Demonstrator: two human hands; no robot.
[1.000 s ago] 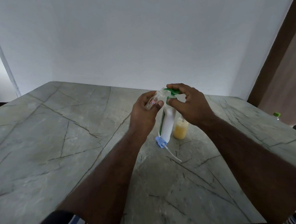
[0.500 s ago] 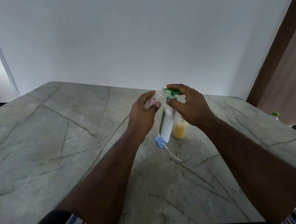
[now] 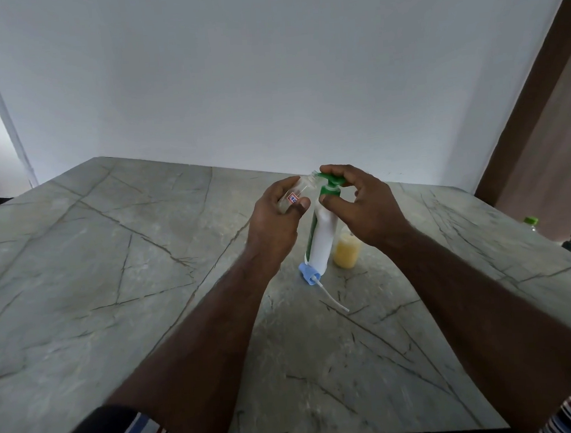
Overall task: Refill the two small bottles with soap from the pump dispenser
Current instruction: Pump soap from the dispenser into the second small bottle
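Left hand (image 3: 277, 217) curled round a small clear plastic bottle with a red-and-blue label (image 3: 296, 194), cap off, tilted so its open neck met the green pump head (image 3: 331, 181). Bottle looked empty or nearly so; fill in progress at best.

Tall white pump dispenser with green trim (image 3: 321, 241) stood upright on the grey veined stone table (image 3: 113, 279), directly beneath both hands. A blue spray cap with white dip tube (image 3: 310, 275) lay at its foot.

Right hand (image 3: 361, 207) pinched the pump: fingers over the head, thumb under the collar.

Small bottle of yellow liquid (image 3: 346, 252) just beside the dispenser, apparently already filled. Judged roughly halfway; capping remained.
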